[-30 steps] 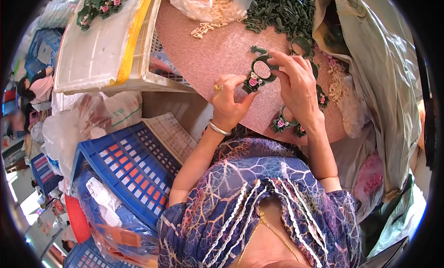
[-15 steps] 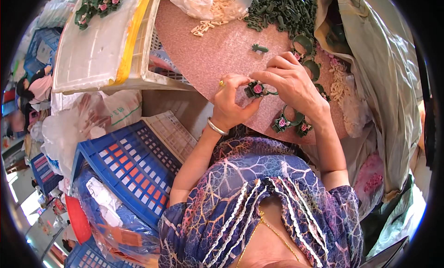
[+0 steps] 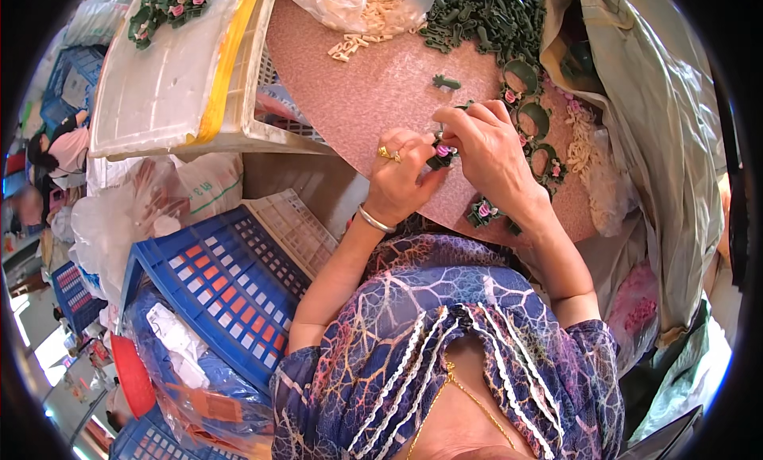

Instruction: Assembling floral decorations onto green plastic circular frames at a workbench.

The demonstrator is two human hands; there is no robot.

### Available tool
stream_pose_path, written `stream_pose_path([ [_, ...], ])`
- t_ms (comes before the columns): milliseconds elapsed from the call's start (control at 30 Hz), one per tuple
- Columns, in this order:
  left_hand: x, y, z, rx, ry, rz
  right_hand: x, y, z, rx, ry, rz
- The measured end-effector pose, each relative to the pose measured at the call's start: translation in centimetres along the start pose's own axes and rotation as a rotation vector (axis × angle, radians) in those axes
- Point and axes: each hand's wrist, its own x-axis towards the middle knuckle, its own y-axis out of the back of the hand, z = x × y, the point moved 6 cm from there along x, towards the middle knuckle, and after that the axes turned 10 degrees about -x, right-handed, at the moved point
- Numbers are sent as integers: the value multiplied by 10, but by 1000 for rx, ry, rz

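Close together over the pink table [image 3: 350, 102], both hands work on one small dark green plastic piece with a pink rose [image 3: 443, 152]. My left hand [image 3: 397, 178] pinches it from the left between thumb and fingers. From the right, my right hand [image 3: 494, 154] has its fingertips closed at the piece's upper end; whatever else they hold is hidden. Beyond them lies a loose green part [image 3: 446, 83]. Several green rings with pink roses [image 3: 532, 121] lie in a row to the right. Another rose piece [image 3: 482, 212] sits at the near edge, partly covered by my right wrist.
A heap of green parts [image 3: 485, 19] lies at the far side, beside a clear bag of cream pegs [image 3: 366, 7]. More cream pegs [image 3: 586, 150] are at the right, by a draped cloth sack [image 3: 644, 102]. A white crate [image 3: 175, 86] and blue basket [image 3: 222, 293] stand left.
My right hand has shifted slightly left and down, its fingers now bunched over the rose piece. The piece has turned more upright in my left fingers. A ring at the right shows more fully.
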Motion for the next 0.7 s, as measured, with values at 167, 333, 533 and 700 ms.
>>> stream_pose_path([
  [167, -2, 5, -9, -91, 150, 66, 5, 3, -7, -48, 358, 11],
  [333, 2, 8, -10, -79, 155, 77, 4, -10, 9, -20, 200, -11],
  [533, 3, 6, -8, 25, 231, 46, -10, 0, 28, 174, -116, 167],
  [700, 3, 5, -10, -35, 222, 50, -21, 5, 14, 39, -122, 158],
])
